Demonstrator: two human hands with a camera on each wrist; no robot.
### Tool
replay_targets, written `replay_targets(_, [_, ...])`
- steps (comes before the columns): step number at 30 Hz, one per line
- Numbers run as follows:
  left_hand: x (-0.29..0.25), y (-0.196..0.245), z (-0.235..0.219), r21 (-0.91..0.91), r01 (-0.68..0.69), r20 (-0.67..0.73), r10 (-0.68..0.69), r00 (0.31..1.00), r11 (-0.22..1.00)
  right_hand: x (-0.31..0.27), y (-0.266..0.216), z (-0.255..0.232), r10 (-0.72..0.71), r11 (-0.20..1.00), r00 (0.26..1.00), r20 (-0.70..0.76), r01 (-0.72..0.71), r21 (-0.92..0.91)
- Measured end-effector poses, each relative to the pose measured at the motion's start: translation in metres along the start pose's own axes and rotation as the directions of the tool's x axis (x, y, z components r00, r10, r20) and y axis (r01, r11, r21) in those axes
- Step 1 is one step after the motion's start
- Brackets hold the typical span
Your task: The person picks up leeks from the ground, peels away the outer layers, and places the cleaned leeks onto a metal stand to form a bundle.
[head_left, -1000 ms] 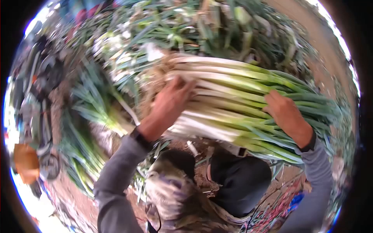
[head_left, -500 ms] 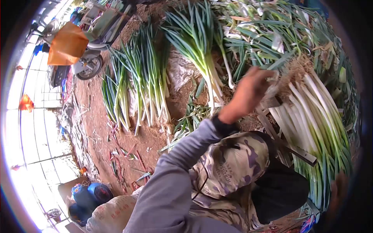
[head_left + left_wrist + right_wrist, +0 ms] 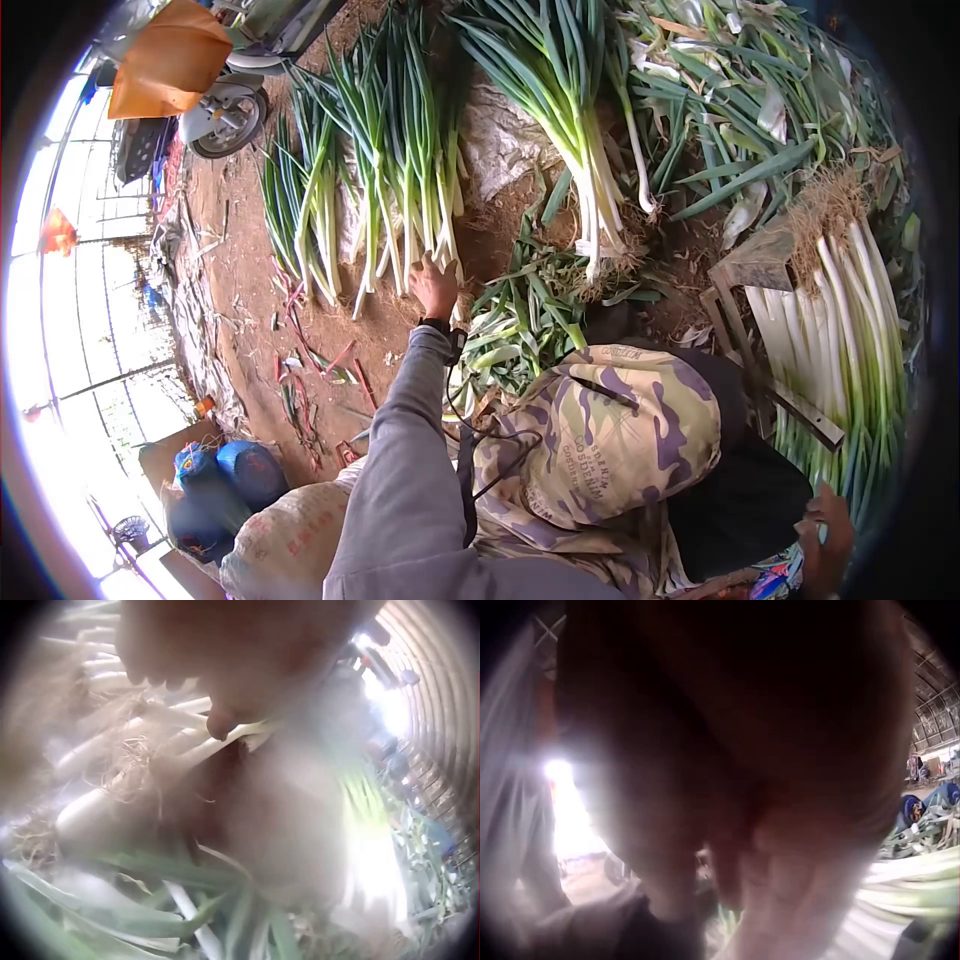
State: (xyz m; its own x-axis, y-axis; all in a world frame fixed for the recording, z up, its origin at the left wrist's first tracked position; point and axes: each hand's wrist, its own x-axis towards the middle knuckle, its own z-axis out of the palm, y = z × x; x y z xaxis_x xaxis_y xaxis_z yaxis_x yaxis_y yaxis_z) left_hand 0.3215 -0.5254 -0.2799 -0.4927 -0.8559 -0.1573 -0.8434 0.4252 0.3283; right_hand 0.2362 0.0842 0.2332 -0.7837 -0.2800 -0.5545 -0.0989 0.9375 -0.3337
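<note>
The left hand [image 3: 435, 288] is at the white root ends of a row of leeks [image 3: 395, 215]; in the left wrist view, blurred fingers [image 3: 217, 724] lie over pale stalks [image 3: 94, 810], with no clear grip seen. Low at the right edge, the right hand [image 3: 826, 540] has loosely bent fingers and holds nothing visible, beside the green leaves of a large leek bundle [image 3: 840, 340]. That bundle lies across a metal frame [image 3: 805, 412], roots away from the body. In the right wrist view the dark hand [image 3: 742, 787] fills most of the picture.
Another leek bunch [image 3: 585, 150] lies ahead, with loose trimmed leaves [image 3: 740, 100] at the upper right and more leaves [image 3: 530, 320] by the knees. A scooter [image 3: 225, 115] stands upper left; a pale sack [image 3: 290, 540] and blue bundles [image 3: 215, 480] lie lower left.
Both hands have left the large bundle they were touching. The view has swung left, and the left hand has moved left to the other leeks; the right hand is low beside the bundle's leaves.
</note>
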Motion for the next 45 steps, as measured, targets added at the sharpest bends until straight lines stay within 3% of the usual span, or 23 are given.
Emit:
replay_targets(1, [0.007, -0.006, 0.015, -0.026, -0.024, 0.036, 0.025, 0.999, 0.999, -0.006, 0.016, 0.004, 0.003, 1.0, 0.996, -0.084, -0.004, -0.016])
replay_targets(3, [-0.005, 0.02, 0.015, 0.205, -0.038, -0.018, 0.042, 0.999, 0.978, -0.009, 0.042, 0.015, 0.001, 0.999, 0.966, -0.258, -0.011, -0.039])
replay_targets(5, [-0.005, 0.031, 0.016, 0.21, -0.04, -0.013, 0.044, 0.999, 0.977, 0.013, -0.011, 0.005, -0.053, 0.995, 0.994, -0.091, 0.046, -0.084])
replay_targets(8, [0.001, 0.036, 0.016, 0.082, -0.055, 0.041, 0.052, 0.998, 0.995, 0.045, -0.02, 0.03, -0.275, 0.953, 0.961, -0.012, 0.271, -0.134])
replay_targets(11, [0.009, 0.048, 0.024, -0.274, 0.067, 0.19, -0.014, 0.982, 0.96, 0.067, -0.013, 0.057, -0.198, 0.979, 0.98, -0.03, 0.196, -0.049])
replay_targets(13, [-0.007, 0.081, 0.008, -0.666, 0.335, 0.445, -0.005, 0.895, 0.666, 0.089, -0.018, 0.064, -0.16, 0.982, 0.986, -0.041, 0.155, -0.105])
replay_targets(15, [-0.031, 0.129, -0.016, -0.844, 0.378, 0.483, 0.231, 0.845, 0.382, 0.113, -0.024, 0.07, -0.175, 0.961, 0.983, -0.051, 0.16, -0.226])
replay_targets(17, [-0.037, 0.165, -0.008, -0.853, 0.398, 0.507, 0.354, 0.786, 0.337, 0.128, -0.018, 0.077, -0.162, 0.939, 0.985, -0.051, 0.138, -0.315])
replay_targets(19, [-0.063, 0.218, -0.005, -0.968, 0.172, 0.234, 0.399, 0.887, 0.185, 0.136, -0.01, 0.079, -0.113, 0.929, 0.993, -0.04, 0.091, -0.358])
replay_targets(21, [-0.074, 0.236, 0.043, -0.86, -0.194, 0.022, 0.414, 0.91, 0.472, 0.135, -0.014, 0.078, -0.107, 0.931, 0.993, -0.047, 0.084, -0.355])
replay_targets(23, [-0.094, 0.251, 0.032, -0.849, -0.099, 0.161, 0.431, 0.888, 0.52, 0.135, -0.013, 0.078, -0.126, 0.928, 0.99, -0.057, 0.097, -0.361])
replay_targets(25, [-0.087, 0.229, 0.09, -0.753, -0.178, 0.137, 0.416, 0.899, 0.634, 0.133, -0.01, 0.083, -0.159, 0.923, 0.986, -0.056, 0.128, -0.363])
replay_targets(27, [-0.083, 0.222, 0.091, -0.718, -0.138, 0.184, 0.377, 0.908, 0.682, 0.132, -0.012, 0.083, -0.137, 0.928, 0.99, -0.042, 0.113, -0.356])
replay_targets(28, [-0.084, 0.223, 0.07, -0.767, -0.016, 0.281, 0.359, 0.89, 0.641, 0.13, -0.012, 0.083, -0.122, 0.93, 0.992, -0.032, 0.103, -0.353])
replay_targets(30, [-0.074, 0.2, 0.083, -0.47, -0.374, 0.104, 0.471, 0.876, 0.799, 0.131, -0.008, 0.084, -0.132, 0.929, 0.99, -0.04, 0.11, -0.352])
replay_targets(32, [-0.06, 0.201, 0.054, -0.441, -0.187, 0.186, 0.293, 0.938, 0.878, 0.136, -0.006, 0.086, -0.14, 0.93, 0.989, -0.048, 0.115, -0.35])
replay_targets(33, [-0.034, 0.176, 0.083, -0.488, -0.272, 0.074, 0.35, 0.934, 0.829, 0.138, -0.006, 0.085, -0.135, 0.931, 0.99, -0.048, 0.11, -0.349])
replay_targets(35, [0.013, 0.157, 0.074, -0.408, -0.289, 0.075, 0.347, 0.935, 0.866, 0.141, -0.004, 0.086, -0.115, 0.932, 0.992, -0.042, 0.093, -0.35])
replay_targets(36, [0.036, 0.159, 0.067, -0.453, -0.087, 0.132, 0.164, 0.978, 0.887, 0.143, -0.001, 0.087, -0.103, 0.933, 0.994, -0.037, 0.083, -0.351])
replay_targets(38, [0.076, 0.138, 0.069, -0.274, -0.225, -0.146, 0.191, 0.971, 0.935, 0.145, 0.005, 0.087, -0.065, 0.936, 0.998, -0.016, 0.055, -0.348])
replay_targets(39, [0.087, 0.143, 0.056, -0.272, -0.125, -0.155, 0.084, 0.984, 0.954, 0.145, 0.007, 0.087, -0.037, 0.939, 0.999, -0.002, 0.034, -0.343])
replay_targets(41, [0.137, 0.123, 0.063, -0.162, -0.118, -0.069, 0.108, 0.992, 0.98, 0.149, 0.01, 0.09, -0.014, 0.942, 1.0, -0.019, 0.007, -0.337])
replay_targets(45, [0.148, 0.138, 0.062, -0.057, -0.051, -0.035, 0.049, 0.998, 0.997, 0.146, 0.014, 0.086, -0.053, 0.915, 0.998, 0.03, 0.061, -0.399])
